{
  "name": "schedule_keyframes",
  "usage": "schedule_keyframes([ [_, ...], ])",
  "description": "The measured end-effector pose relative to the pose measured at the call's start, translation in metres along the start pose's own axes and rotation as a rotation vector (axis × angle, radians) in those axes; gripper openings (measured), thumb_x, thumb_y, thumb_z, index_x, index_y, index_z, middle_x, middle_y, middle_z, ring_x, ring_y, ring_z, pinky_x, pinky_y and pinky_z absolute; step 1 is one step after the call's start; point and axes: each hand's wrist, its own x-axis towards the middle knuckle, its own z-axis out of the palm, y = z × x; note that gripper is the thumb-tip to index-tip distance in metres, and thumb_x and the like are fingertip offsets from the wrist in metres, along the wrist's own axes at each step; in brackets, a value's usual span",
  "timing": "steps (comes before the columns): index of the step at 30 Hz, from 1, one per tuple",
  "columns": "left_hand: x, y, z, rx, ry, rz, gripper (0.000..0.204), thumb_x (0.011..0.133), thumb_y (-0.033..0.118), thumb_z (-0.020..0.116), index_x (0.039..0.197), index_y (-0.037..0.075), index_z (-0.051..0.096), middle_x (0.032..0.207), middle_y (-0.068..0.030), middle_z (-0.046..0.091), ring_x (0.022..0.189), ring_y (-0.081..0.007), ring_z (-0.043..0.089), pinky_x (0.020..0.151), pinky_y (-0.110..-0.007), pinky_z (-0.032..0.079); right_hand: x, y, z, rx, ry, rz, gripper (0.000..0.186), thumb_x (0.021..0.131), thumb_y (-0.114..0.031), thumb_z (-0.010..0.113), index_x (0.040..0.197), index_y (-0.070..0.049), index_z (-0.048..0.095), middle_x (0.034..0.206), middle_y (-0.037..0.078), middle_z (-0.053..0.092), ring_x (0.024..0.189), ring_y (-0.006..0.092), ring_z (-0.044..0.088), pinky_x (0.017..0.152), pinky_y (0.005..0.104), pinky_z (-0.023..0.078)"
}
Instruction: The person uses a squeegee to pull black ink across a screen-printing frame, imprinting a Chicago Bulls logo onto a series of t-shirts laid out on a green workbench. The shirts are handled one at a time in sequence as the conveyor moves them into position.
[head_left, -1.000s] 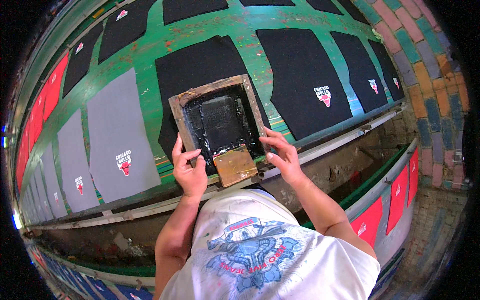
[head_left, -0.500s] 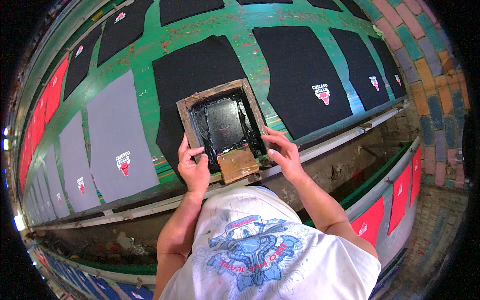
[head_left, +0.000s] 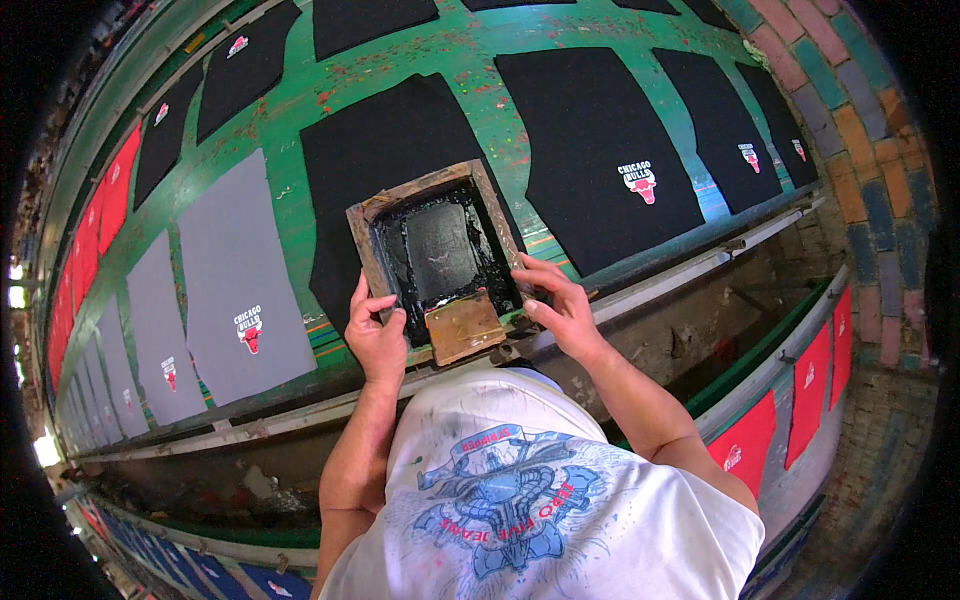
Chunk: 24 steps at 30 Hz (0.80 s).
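Observation:
A wooden screen-printing frame [head_left: 420,186], its inside coated with glossy black ink, lies over the lower part of a black fabric panel [head_left: 385,135]. Resting at the near end inside it is a squeegee with a worn, brownish wooden handle [head_left: 466,332]. My left hand [head_left: 376,338] grips the frame's left side near its lower corner, fingers bent around the wood. On the opposite side my right hand [head_left: 562,306] pinches the right edge with thumb and fingers. The frame hides the fabric beneath it.
The long green table [head_left: 300,190] is speckled with paint. Grey panels [head_left: 245,270] with a printed bull's head lie to the left, similar black ones [head_left: 610,150] to the right. A metal rail [head_left: 690,262] runs along its near edge. Red panels [head_left: 742,445] lie on another table behind at right.
The view has shifted slightly. Both hands keep their hold on the frame's sides, and the frame stays over the same black panel with the squeegee inside.

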Motion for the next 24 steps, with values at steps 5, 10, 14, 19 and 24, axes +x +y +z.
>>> schedule_keyframes([
  [5,-0.0001,-0.0018,0.0002,-0.025,0.013,-0.004,0.025,0.083,-0.015,0.073,0.103,0.0,0.073,0.173,-0.0302,0.048,0.159,-0.0353,0.051,0.129,-0.043,0.038,0.0007,0.0007,0.0005,-0.013,-0.004,-0.016,0.048,0.098,-0.017,0.077,0.145,-0.004,0.074,0.164,0.022,0.058,0.154,0.0314,0.053,0.128,0.0457,0.04],
  [10,-0.0005,0.0005,-0.0011,-0.032,-0.001,-0.025,0.025,0.082,-0.015,0.073,0.103,0.0,0.073,0.174,-0.0301,0.048,0.16,-0.0352,0.05,0.129,-0.043,0.038,-0.0005,0.0006,0.0004,0.0,-0.003,-0.016,0.049,0.098,-0.016,0.077,0.145,-0.004,0.073,0.164,0.023,0.058,0.154,0.0322,0.053,0.129,0.0463,0.04],
  [14,-0.0009,0.0018,-0.0013,-0.019,0.01,-0.052,0.024,0.082,-0.015,0.073,0.101,0.001,0.072,0.174,-0.029,0.048,0.158,-0.0349,0.052,0.128,-0.043,0.039,0.0008,0.0007,0.0004,0.004,0.001,-0.025,0.048,0.098,-0.016,0.077,0.145,-0.004,0.073,0.163,0.023,0.058,0.154,0.0326,0.053,0.129,0.0472,0.04],
  [19,-0.0006,0.0014,-0.0007,-0.064,0.002,-0.032,0.023,0.083,-0.016,0.072,0.099,0.001,0.073,0.174,-0.0288,0.048,0.155,-0.0327,0.055,0.125,-0.041,0.043,-0.0005,0.0024,-0.0012,-0.021,-0.002,-0.043,0.048,0.097,-0.015,0.077,0.144,-0.003,0.073,0.164,0.023,0.059,0.154,0.0328,0.054,0.129,0.0473,0.04],
  [24,-0.0005,-0.0006,-0.0001,-0.101,0.006,-0.032,0.021,0.084,-0.017,0.072,0.096,0.001,0.074,0.174,-0.0291,0.048,0.155,-0.0325,0.055,0.124,-0.041,0.044,-0.0005,0.002,0.0002,-0.043,0.029,-0.039,0.048,0.097,-0.015,0.077,0.143,-0.001,0.073,0.162,0.022,0.061,0.153,0.0331,0.055,0.128,0.047,0.04],
])
